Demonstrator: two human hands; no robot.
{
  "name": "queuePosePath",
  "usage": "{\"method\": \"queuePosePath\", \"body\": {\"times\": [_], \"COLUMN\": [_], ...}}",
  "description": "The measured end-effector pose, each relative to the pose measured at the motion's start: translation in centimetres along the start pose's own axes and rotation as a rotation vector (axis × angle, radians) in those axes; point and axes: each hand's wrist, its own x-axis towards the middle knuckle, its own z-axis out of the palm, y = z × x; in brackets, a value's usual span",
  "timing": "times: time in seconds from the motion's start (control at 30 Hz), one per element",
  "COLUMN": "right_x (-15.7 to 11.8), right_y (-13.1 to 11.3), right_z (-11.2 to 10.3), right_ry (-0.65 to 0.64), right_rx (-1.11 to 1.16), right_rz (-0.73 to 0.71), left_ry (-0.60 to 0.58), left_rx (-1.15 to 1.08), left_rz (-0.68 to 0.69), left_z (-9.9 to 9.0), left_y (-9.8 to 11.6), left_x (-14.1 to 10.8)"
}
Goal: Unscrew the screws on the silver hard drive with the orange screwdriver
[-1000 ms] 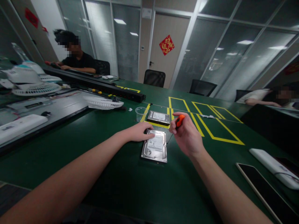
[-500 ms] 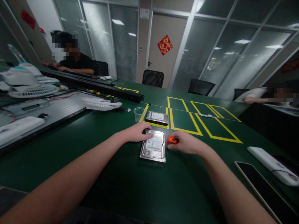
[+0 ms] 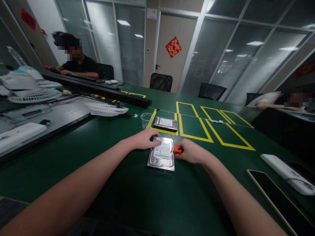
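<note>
A silver hard drive [image 3: 162, 155] lies flat on the green table in front of me, label side up. My left hand [image 3: 145, 139] grips its far left corner, with the thumb on top and the fingers curled at the far edge. At the drive's right side, my right hand [image 3: 189, 151] is closed around a small orange-and-black tool [image 3: 178, 149]. The working end of that tool is hidden, so I cannot tell whether it touches the drive. A second hard drive [image 3: 165, 123] rests just beyond, within a yellow taped outline. Beside it stands a clear plastic cup [image 3: 147, 120].
Yellow tape rectangles [image 3: 195, 136] mark the table beyond. White fan parts [image 3: 105, 108], a metal panel [image 3: 61, 113] and long black bars [image 3: 133, 99] occupy the left. A phone [image 3: 278, 200] and a white power strip [image 3: 287, 173] lie right. Two people sit farther off.
My right hand has moved left with the orange-and-black tool, up to the drive's right edge. The left hand and both drives have stayed in place.
</note>
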Motion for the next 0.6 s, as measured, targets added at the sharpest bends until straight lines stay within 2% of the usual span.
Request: {"method": "queuePosePath", "body": {"times": [0.37, 0.6], "right_x": [-0.17, -0.29], "right_y": [0.16, 0.33], "right_z": [0.45, 0.23], "right_ry": [0.064, 0.053], "right_rx": [-0.121, -0.169], "right_rz": [0.083, 0.121], "left_ry": [-0.001, 0.009], "left_rx": [-0.003, 0.005], "left_rz": [-0.015, 0.012], "left_z": [-0.06, 0.05], "left_y": [0.11, 0.02], "left_x": [-0.07, -0.01]}}
